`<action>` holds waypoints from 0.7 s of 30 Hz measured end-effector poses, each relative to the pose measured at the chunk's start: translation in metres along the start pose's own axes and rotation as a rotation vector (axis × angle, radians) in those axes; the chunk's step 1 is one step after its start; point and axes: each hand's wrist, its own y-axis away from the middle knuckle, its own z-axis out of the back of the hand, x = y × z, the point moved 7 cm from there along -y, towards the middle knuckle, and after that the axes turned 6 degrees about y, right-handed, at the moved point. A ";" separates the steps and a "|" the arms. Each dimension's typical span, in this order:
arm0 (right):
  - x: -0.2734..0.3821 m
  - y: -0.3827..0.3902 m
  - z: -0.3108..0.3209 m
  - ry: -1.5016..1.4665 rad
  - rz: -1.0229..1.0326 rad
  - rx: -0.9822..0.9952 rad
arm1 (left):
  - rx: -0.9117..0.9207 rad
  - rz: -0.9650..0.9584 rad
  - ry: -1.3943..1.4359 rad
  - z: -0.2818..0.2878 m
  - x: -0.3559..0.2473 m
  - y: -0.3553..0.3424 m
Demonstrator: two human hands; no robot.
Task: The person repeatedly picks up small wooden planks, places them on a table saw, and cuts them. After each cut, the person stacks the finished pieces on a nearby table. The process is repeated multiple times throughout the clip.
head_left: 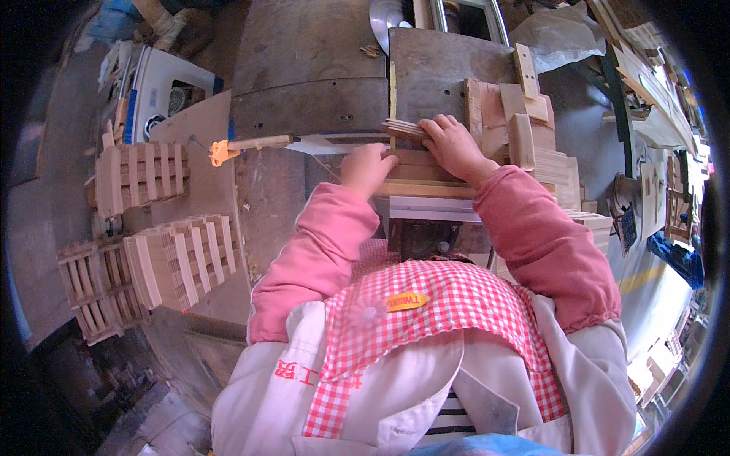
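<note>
My right hand (458,148) is closed on a small bundle of thin wooden strips (405,129) at its fingertips, over the grey metal machine table (312,102). My left hand (366,169) is curled into a loose fist by the left end of a flat wooden board (430,163). Its fingertips are mostly hidden, so what they hold, if anything, does not show. Nearer to me, a long wooden rail (426,189) runs along the table's front edge. A wooden stick (262,142) with an orange piece (220,153) on its end lies left of my left hand.
Pale wooden blocks (520,140) are piled right of my right hand. A round metal blade (389,26) stands at the table's far side. Slatted wooden stacks (186,262) sit at left, below a white machine housing (171,95). Plastic sheeting (559,38) lies at far right.
</note>
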 end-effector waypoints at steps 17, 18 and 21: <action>0.009 0.011 0.006 -0.008 0.063 0.064 | -0.044 -0.117 -0.166 0.021 -0.007 0.004; 0.010 0.011 0.007 0.006 0.074 0.066 | -0.130 -0.155 -0.150 0.029 -0.005 0.007; 0.011 0.010 0.005 0.015 0.074 0.094 | -0.199 -0.107 0.320 0.034 0.012 0.006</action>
